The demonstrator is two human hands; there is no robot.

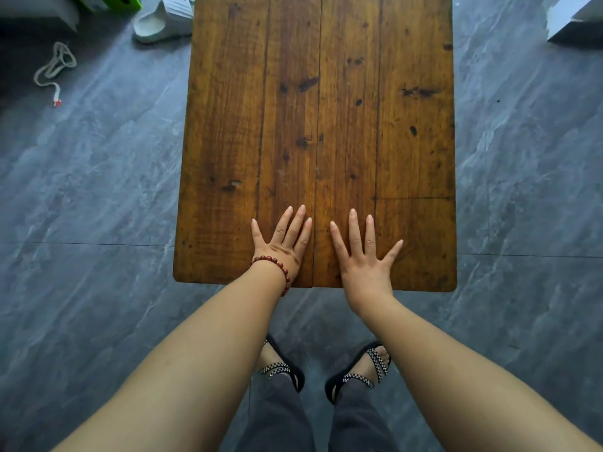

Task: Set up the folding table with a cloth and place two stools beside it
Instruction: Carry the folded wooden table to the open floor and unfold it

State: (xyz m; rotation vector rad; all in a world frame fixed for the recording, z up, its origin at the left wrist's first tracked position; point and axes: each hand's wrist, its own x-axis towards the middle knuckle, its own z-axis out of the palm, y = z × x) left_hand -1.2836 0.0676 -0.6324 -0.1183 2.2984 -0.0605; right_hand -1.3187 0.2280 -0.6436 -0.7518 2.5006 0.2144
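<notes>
We note the brown rectangular wooden plank table (pixel 352 102): knotty grain, dull satin finish. The grey marbled stone-look floor tiles (pixel 91 177) appear smooth and faintly glossy. 1 pale slipper (pixel 164 22) looks matt, foam-like.

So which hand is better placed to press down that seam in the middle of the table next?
Left, probably. The left hand lies flat with its fingers right beside the centre seam of the table; the right hand, also flat, sits a little further off.
</notes>
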